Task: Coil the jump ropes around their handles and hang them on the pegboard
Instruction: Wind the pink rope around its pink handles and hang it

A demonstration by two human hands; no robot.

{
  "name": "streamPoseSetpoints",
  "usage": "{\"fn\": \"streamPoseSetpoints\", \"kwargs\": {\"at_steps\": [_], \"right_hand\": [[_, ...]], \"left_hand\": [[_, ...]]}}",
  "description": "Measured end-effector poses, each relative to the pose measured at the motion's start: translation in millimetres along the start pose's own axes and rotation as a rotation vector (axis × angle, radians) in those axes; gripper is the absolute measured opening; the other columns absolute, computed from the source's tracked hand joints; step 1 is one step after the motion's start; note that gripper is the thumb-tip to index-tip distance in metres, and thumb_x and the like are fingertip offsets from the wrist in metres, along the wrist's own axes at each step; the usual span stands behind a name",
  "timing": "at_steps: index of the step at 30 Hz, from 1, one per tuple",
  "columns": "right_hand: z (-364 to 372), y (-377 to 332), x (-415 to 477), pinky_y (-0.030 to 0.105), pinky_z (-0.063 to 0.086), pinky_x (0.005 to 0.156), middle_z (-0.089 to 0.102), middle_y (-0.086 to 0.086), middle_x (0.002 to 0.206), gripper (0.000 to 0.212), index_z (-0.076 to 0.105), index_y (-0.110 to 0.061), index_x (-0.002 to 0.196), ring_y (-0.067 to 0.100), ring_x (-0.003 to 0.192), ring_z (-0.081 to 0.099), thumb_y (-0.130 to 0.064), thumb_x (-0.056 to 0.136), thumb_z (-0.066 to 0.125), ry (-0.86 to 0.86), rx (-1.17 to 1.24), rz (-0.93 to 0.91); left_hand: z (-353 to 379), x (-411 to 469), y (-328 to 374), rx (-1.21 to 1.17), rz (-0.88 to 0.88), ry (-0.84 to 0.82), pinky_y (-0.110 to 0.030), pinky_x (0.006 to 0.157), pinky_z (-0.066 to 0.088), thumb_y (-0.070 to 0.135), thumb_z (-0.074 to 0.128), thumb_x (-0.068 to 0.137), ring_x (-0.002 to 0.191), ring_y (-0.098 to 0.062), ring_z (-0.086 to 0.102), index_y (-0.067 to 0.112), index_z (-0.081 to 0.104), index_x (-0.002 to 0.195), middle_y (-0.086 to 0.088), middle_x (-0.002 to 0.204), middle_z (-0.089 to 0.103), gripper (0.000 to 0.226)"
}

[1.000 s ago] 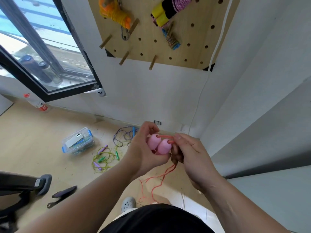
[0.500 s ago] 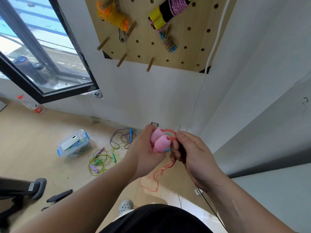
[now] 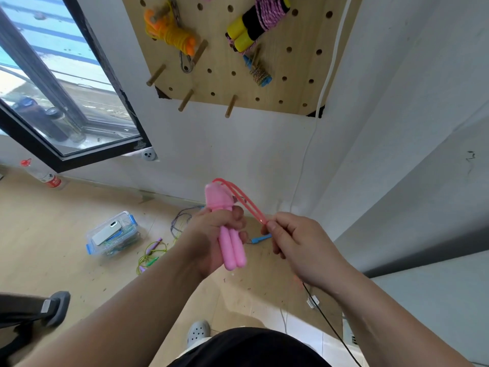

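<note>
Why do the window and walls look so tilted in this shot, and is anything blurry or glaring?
Head view: the wide-angle lens splays the window frame and pegboard outward; daylight beyond the glass is bright but not blown out; the left hand, pink handles, pink rope and right hand look sharp, shadows soft.

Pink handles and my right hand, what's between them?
In the head view, two strands of pink rope run from the top of the pink handles down to the right hand, whose fingers pinch them.
</note>
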State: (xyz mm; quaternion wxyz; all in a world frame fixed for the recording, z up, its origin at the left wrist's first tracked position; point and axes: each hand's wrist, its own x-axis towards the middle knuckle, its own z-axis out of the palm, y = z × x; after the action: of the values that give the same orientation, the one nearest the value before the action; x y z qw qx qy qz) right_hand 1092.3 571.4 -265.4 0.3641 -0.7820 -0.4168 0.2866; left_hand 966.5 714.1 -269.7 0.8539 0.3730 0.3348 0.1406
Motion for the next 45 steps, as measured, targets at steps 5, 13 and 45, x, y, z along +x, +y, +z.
{"fn": "streamPoseSetpoints", "kwargs": {"at_steps": [5,13,45], "right_hand": [[26.6,-7.7,-10.1,0.047,0.051,0.070,0.059,-0.004,0.069,0.038,0.049,-0.032,0.084,0.018,0.070,0.057,-0.060,0.094,0.026,-0.045,-0.085,-0.025],[28.1,-24.4,-13.4,0.044,0.048,0.069,0.065,-0.005,0.086,0.024,0.050,-0.036,0.105,0.020,0.077,0.056,-0.048,0.104,0.030,-0.004,-0.191,-0.156],[-10.8,9.1,-27.5,0.038,0.053,0.069,0.064,-0.008,0.092,0.053,0.035,-0.031,0.125,0.018,0.083,0.062,-0.072,0.092,0.033,-0.030,-0.309,-0.020]], "left_hand": [[7.9,4.3,5.1,-0.040,0.037,0.155,-0.037,0.068,0.053,-0.008,0.046,0.089,0.066,-0.026,0.058,0.005,0.065,0.085,-0.015,0.075,0.060,0.024],[25.9,0.3,15.5,-0.173,0.049,0.031,-0.026,0.056,0.050,0.003,0.074,0.071,0.061,-0.014,0.055,0.011,0.064,0.104,-0.002,0.072,0.057,0.036],[75.7,-2.0,-15.3,0.066,0.327,0.024,-0.048,0.101,0.052,-0.011,0.043,0.098,0.112,-0.038,0.069,0.009,0.049,0.119,-0.016,0.098,0.075,0.029]]}}
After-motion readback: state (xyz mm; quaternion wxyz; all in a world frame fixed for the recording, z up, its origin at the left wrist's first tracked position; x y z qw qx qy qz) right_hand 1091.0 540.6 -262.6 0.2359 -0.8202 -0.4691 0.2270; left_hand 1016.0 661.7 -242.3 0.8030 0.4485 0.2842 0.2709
